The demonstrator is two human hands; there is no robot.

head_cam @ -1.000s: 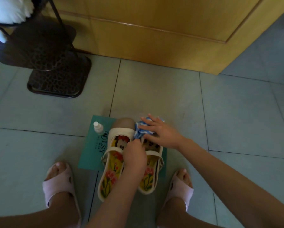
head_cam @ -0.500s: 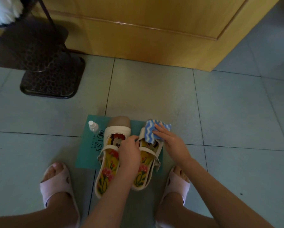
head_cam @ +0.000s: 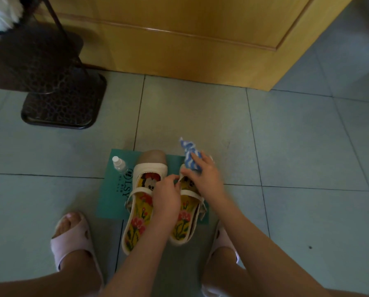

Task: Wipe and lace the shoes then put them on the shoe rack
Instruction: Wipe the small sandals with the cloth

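Wooden cabinet (head_cam: 190, 39): beyond the teal mat (head_cam: 113, 200).
Dark stand base (head_cam: 61, 103): beyond the mat's left corner.
Cream strap shoes (head_cam: 140, 211): side by side on the mat.
Left hand (head_cam: 166, 196): pinching one shoe's upper edge.
Right hand (head_cam: 207, 179): clutching a blue striped cloth (head_cam: 190, 157) above that shoe's toe.
Small clear bottle (head_cam: 119, 165): upright on the mat.

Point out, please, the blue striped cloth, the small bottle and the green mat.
blue striped cloth (head_cam: 189, 154), head view, its folded upper part.
small bottle (head_cam: 119, 165), head view, its clear body.
green mat (head_cam: 111, 203), head view, bare left part by the lettering.
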